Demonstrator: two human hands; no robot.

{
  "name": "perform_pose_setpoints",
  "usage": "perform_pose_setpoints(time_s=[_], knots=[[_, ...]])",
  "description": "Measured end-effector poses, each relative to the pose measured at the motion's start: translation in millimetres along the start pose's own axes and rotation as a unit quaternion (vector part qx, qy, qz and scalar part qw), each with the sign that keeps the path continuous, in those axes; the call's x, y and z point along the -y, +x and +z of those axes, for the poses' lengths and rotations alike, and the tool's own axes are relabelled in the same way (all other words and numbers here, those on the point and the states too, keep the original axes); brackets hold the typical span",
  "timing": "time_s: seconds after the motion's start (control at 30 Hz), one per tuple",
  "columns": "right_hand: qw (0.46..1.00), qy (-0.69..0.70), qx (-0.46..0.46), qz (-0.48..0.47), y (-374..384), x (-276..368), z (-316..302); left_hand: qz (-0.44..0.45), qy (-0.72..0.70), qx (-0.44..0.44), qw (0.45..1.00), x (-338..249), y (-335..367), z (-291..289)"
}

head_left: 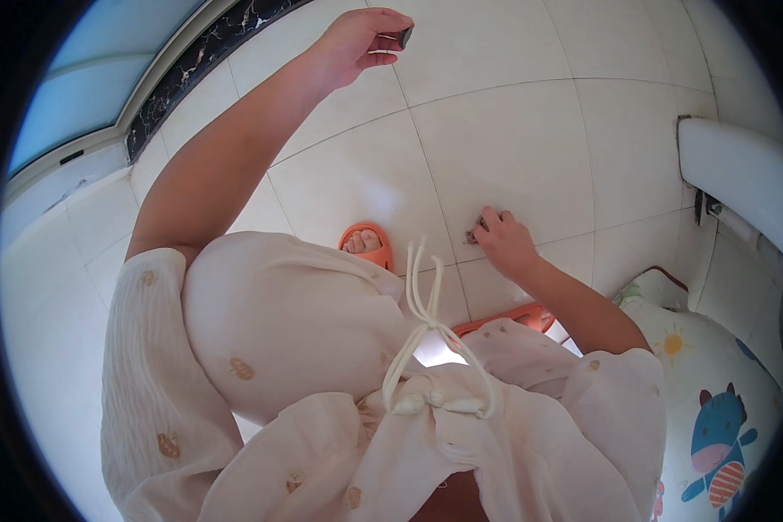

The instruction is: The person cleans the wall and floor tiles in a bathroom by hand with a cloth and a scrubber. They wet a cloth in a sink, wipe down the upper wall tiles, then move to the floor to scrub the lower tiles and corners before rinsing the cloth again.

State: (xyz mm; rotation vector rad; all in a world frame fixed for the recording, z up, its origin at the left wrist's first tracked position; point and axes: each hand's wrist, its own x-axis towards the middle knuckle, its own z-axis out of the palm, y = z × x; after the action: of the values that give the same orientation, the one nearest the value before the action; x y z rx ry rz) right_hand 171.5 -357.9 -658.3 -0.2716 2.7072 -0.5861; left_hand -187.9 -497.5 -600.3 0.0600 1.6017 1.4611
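Cream blouse (322, 348) with drawstring fills the near field. Left hand (361, 39) is raised, pinching a small dark object (405, 36) at its fingertips. Right hand (503, 242), lower and nearer the body, grips another small dark piece (471, 235) above the tiled floor (513, 139).

Floor (496, 139): pale glossy square tiles with thin grey joints, under me.
Slippers: my orange slipper (367, 246) flat on the tiles; a second orange slipper (518, 317) beside it, partly hidden.
Mat (713, 383): cartoon-printed, lying at my right.
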Motion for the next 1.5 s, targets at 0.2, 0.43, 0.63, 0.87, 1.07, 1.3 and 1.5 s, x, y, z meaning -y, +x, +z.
perform_pose_setpoints(time_s=[0.2, 0.43, 0.63, 0.87, 1.07, 1.3, 1.5], knots=[[0.989, 0.079, -0.061, 0.104, 3, 23, 29, 0.009, 0.017, 0.017, 1.0, -6, 8, 12], [0.913, 0.313, -0.118, 0.234, -10, 24, 19, -0.031, -0.009, 0.003, 0.999, -6, 2, 27], [0.909, 0.327, -0.098, 0.239, 26, 56, 26, -0.026, -0.013, 0.001, 1.0, -3, 9, 27], [0.991, 0.115, -0.052, 0.042, 42, 70, 37, -0.009, 0.037, 0.018, 0.999, 0, 9, 21], [0.998, 0.023, -0.037, -0.049, 9, 59, 59, -0.007, 0.016, 0.011, 1.0, 3, 12, 11], [0.999, -0.016, -0.01, -0.044, -18, 13, 28, -0.031, -0.009, -0.026, 0.999, -6, 5, 26], [0.962, 0.108, -0.165, 0.186, 8, -43, 4, -0.022, 0.014, -0.007, 1.0, -7, 16, 36]])
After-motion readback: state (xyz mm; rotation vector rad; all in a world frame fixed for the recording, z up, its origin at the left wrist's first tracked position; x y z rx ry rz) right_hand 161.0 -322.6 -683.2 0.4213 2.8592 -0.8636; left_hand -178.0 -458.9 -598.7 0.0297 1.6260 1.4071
